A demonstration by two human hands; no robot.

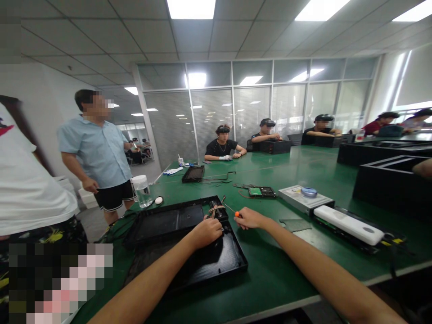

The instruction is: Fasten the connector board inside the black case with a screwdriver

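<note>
My right hand [250,218] is closed round the orange handle of a screwdriver [237,214], whose thin shaft points up and left toward a bundle of cables [216,209]. Over the black casing, my left hand [208,231] has its fingers curled close to those cables; what it grips, if anything, is hidden. The black open casing [168,221] lies on the green table [270,288], with a strip of green circuit board inside near the cables. A second shiny black panel [216,258] with a raised rim lies in front of it, under my left forearm.
To the right are a metal drive box [293,200] with a blue roll of tape [308,192], a long white device [349,225] and black cases [391,184]. A circuit board [261,192] lies ahead. A clear jar [143,193] stands left. Several people sit or stand around the table.
</note>
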